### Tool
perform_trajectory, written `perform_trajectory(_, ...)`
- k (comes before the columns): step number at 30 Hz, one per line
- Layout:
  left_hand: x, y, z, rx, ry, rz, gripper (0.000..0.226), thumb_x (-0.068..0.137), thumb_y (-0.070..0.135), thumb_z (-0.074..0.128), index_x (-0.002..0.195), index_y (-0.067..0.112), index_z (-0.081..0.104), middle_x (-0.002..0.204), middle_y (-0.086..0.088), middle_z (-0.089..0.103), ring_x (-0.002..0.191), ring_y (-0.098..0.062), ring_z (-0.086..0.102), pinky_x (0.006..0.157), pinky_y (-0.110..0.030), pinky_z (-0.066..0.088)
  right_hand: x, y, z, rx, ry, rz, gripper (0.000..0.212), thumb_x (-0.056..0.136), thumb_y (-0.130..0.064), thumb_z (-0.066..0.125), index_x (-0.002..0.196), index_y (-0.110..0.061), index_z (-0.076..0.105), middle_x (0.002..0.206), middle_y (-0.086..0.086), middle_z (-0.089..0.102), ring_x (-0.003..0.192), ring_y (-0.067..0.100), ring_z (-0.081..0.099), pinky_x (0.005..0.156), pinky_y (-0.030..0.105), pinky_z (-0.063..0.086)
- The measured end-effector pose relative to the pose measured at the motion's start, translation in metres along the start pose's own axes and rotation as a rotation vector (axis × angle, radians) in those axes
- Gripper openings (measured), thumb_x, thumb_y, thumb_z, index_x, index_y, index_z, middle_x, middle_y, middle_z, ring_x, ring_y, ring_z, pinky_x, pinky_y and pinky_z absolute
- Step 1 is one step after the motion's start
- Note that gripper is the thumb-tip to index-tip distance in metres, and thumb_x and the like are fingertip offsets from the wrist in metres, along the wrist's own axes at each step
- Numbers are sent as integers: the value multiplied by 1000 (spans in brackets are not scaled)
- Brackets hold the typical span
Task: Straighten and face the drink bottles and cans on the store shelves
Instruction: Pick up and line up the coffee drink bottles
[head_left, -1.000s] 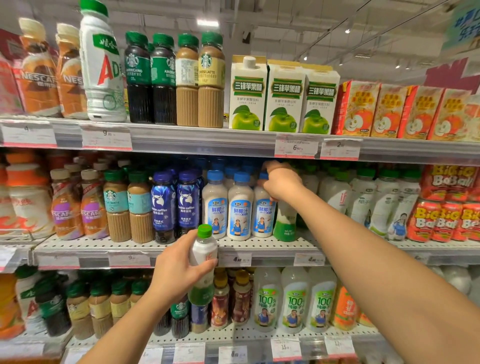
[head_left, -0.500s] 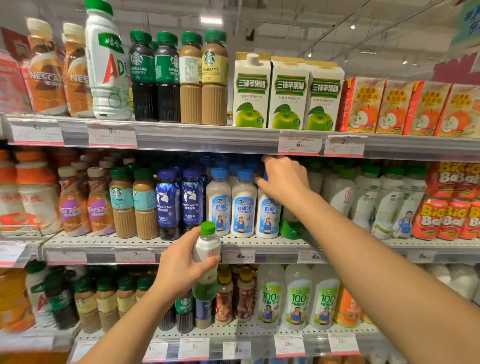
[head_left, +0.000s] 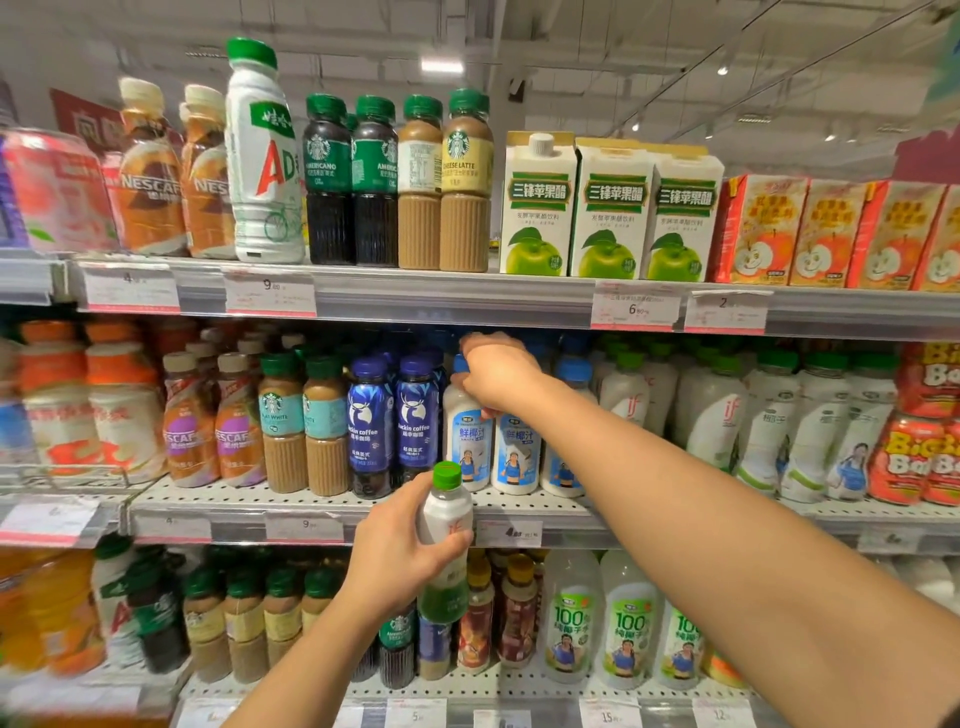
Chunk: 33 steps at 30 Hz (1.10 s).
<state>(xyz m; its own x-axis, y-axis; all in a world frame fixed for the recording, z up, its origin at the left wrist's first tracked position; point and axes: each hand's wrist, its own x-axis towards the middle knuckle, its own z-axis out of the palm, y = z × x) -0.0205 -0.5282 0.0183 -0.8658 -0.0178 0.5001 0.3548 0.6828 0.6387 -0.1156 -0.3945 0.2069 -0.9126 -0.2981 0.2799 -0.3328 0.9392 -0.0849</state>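
Observation:
My left hand (head_left: 397, 556) grips a white bottle with a green cap and green base (head_left: 447, 540), held upright in front of the middle shelf's edge. My right hand (head_left: 493, 371) reaches over it to the middle shelf and holds the neck of a blue-capped white coconut-drink bottle (head_left: 465, 441) at the front of its row. Two more bottles of that drink (head_left: 517, 457) stand just right of it, partly behind my forearm. Dark blue coffee bottles (head_left: 392, 421) stand to its left.
The middle shelf (head_left: 311, 512) also carries coffee bottles at left and green-capped white bottles (head_left: 711, 415) at right. The top shelf (head_left: 441, 296) holds coffee bottles and apple-drink cartons (head_left: 613, 208). The bottom shelf holds coconut-juice bottles (head_left: 623, 629) and small coffee bottles.
My right hand has moved left from the green-based bottle's gap to the leftmost blue-capped coconut-drink bottle and now holds its neck. My left hand still holds the green-capped bottle.

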Motion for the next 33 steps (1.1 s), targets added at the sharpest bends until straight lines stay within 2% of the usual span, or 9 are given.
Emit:
perform_trajectory(7,0,3,-1,3,23,6,62,75,56,77,130,52,50,113,33,65,103,10,58,85,-24,49,-6,1,2,23,47,-5,44,100,-40,61,133,-12,54,137,17,52,125,37,52,92,41,49)
perform_trajectory(12,-1,3,-1,-5,17,3,60,76,55,78,129,57,49,111,39,61,102,15,56,84,-27,50,-24,8,12,116,152,4,51,98,-44,57,141,-16,52,135,19,58,123,43,55,93,45,49)
perform_trajectory(16,-1,2,1,-43,35,-21,61,77,53,79,130,56,49,111,35,65,102,11,59,84,-34,53,-79,28,43,259,295,-95,40,100,-34,53,138,-23,55,132,3,62,114,30,62,94,44,50)
perform_trajectory(19,0,1,1,-36,27,-35,63,74,64,75,130,54,49,110,28,68,100,2,63,81,-38,56,-129,47,74,337,199,-112,31,100,-36,55,129,-27,60,131,-6,63,97,19,67,94,40,50)
perform_trajectory(21,3,4,-1,-22,5,-51,64,72,69,73,130,49,51,111,26,69,98,-1,65,79,-39,56,-155,57,94,376,97,-85,34,99,-42,55,131,-28,58,133,-9,60,96,15,66,99,40,49)
perform_trajectory(26,11,33,-11,-55,-95,-115,47,64,62,82,101,65,55,103,24,69,97,-6,68,80,-40,57,-196,72,115,480,-47,-13,55,94,-52,62,142,-28,51,136,-7,57,102,14,64,102,39,47)
perform_trajectory(30,4,87,4,-65,-51,-21,45,77,37,86,96,51,48,91,30,58,86,7,58,73,-21,49,-203,82,113,629,-21,47,78,84,-59,71,150,-31,38,146,-3,51,129,20,50,108,38,44)
perform_trajectory(32,6,115,20,-54,0,31,41,75,47,85,103,41,56,87,20,63,82,-2,61,72,-29,51,-202,84,111,646,23,91,85,78,-62,74,148,-29,37,140,1,55,129,23,51,107,40,46)
perform_trajectory(33,9,127,27,-42,21,44,49,73,56,83,108,32,60,86,13,66,81,-9,63,71,-33,51,-203,87,110,651,72,120,85,76,-65,74,145,-29,38,133,2,60,124,24,56,102,41,51)
